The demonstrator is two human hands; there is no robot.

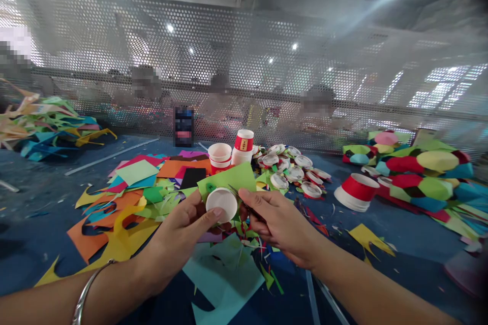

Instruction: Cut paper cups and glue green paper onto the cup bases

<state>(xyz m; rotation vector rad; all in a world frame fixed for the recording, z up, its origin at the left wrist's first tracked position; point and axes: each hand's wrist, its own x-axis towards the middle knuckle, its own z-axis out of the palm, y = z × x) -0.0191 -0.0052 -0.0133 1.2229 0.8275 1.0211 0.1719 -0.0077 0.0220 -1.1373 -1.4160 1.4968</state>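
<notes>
My left hand is closed, its thumb pressing a white round cup piece against a sheet of light green paper. In my right hand is a pair of scissors, mostly hidden by the fingers. Their thin blades lie at the upper right rim of the white round, over the green paper. Below both hands a teal paper sheet with a curved cut-out lies among small scraps.
Coloured offcuts spread left. Behind stand paper cups, a red-and-white cup stack, a phone and a pile of cut cup bottoms. Rightward are another cup stack and coloured paper balls. A perforated metal screen closes the back.
</notes>
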